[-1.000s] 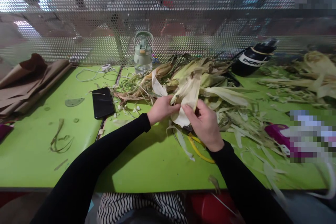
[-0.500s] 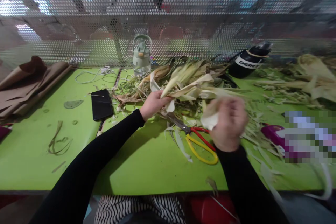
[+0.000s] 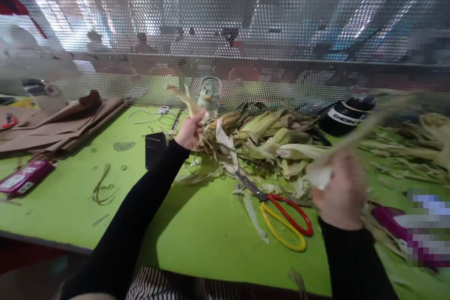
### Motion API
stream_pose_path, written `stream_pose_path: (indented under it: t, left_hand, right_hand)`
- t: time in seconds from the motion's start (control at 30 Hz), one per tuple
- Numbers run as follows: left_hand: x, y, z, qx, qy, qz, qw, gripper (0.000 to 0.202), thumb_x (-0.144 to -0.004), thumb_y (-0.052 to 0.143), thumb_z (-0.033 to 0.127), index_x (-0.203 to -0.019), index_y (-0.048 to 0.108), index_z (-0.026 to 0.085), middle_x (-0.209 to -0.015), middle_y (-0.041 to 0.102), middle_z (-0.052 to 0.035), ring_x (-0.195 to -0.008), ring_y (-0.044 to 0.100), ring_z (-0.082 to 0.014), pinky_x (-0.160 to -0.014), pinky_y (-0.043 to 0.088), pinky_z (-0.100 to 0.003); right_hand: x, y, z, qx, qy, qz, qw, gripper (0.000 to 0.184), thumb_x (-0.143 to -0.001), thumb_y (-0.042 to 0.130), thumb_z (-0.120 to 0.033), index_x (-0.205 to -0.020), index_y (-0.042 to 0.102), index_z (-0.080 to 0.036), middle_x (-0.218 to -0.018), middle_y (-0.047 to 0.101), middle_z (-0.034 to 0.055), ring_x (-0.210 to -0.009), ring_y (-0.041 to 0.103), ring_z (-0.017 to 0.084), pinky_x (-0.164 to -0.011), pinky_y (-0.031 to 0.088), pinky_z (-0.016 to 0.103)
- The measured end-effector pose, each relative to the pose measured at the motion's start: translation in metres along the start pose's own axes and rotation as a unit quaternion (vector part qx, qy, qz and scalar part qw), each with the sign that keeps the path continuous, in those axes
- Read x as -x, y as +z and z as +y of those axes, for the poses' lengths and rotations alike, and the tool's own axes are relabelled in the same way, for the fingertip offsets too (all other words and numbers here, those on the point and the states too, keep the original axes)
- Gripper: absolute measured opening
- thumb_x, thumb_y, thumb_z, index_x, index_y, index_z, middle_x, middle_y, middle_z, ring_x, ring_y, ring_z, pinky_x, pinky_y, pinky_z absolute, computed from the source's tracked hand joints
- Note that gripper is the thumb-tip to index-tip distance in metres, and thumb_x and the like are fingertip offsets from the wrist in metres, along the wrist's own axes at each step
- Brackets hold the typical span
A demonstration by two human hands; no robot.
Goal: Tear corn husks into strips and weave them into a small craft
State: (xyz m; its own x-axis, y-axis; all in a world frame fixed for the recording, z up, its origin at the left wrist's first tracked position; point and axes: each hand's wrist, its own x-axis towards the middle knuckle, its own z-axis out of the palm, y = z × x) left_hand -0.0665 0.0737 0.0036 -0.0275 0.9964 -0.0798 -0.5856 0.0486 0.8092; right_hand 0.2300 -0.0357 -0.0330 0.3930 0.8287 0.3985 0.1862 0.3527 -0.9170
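Work appears part-done: left hand (image 3: 191, 130) grasps a husk (image 3: 191, 104), blurred right hand (image 3: 345, 190) clenches a strip (image 3: 362, 132), scraps (image 3: 253, 215) lie loose, a pile (image 3: 265, 129) remains.

Your light is uneven: streaks of white glare cross the perforated screen (image 3: 218, 14) at the upper left and upper right of the frame, while the bottom edge falls dim — your left sleeve (image 3: 138, 218) throws a soft shadow on the green table (image 3: 218, 243). Motion blur smears your right hand (image 3: 342, 192) and its husk strip (image 3: 372, 123); the scissors (image 3: 260, 194) look fairly sharp — pixel blocks hide patches at the right edge
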Motion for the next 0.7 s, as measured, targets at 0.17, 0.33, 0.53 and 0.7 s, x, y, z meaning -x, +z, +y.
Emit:
stream_pose_path:
  t: [0.17, 0.33, 0.53, 0.7]
  left_hand:
    - [0.028, 0.024, -0.024, -0.054, -0.03, -0.12, 0.991, 0.016, -0.083, 0.069, 0.009, -0.074, 0.056, 0.012, -0.053, 0.046, 0.0068, -0.039, 0.035, -0.0002, -0.036, 0.018, -0.013]
    - [0.048, 0.033, -0.038, -0.132, -0.048, -0.211, 0.967, 0.019, -0.086, 0.068, 0.015, -0.075, 0.053, 0.014, -0.052, 0.043, 0.0081, -0.04, 0.031, -0.0002, -0.04, 0.017, -0.017]
    - [0.058, 0.034, -0.05, -0.191, -0.064, -0.269, 0.942, 0.024, -0.083, 0.073, 0.021, -0.073, 0.053, 0.014, -0.052, 0.04, 0.0089, -0.043, 0.031, -0.0008, -0.043, 0.019, -0.02]
    - [0.059, 0.034, -0.058, -0.232, -0.096, -0.295, 0.922, 0.026, -0.077, 0.079, 0.024, -0.075, 0.055, 0.014, -0.054, 0.043, 0.0082, -0.044, 0.033, -0.0018, -0.043, 0.02, -0.02]
  right_hand:
    - [0.01, 0.038, 0.005, 0.011, 0.06, -0.08, 0.995, 0.038, -0.07, 0.078, -0.057, -0.074, 0.061, -0.023, -0.062, 0.054, -0.0039, -0.053, 0.046, 0.012, -0.048, 0.035, 0.027]
    - [0.02, 0.05, 0.002, 0.017, 0.068, -0.123, 0.99, 0.038, -0.074, 0.074, -0.058, -0.079, 0.06, -0.023, -0.066, 0.057, -0.0035, -0.056, 0.049, 0.013, -0.051, 0.041, 0.026]
    - [0.024, 0.056, -0.005, 0.041, 0.052, -0.112, 0.992, 0.037, -0.073, 0.078, -0.054, -0.077, 0.058, -0.023, -0.063, 0.051, -0.0048, -0.054, 0.044, 0.012, -0.048, 0.036, 0.024]
    - [0.026, 0.057, -0.007, 0.084, 0.026, -0.116, 0.989, 0.04, -0.074, 0.076, -0.056, -0.073, 0.056, -0.022, -0.064, 0.051, -0.0039, -0.057, 0.045, 0.012, -0.05, 0.037, 0.025]
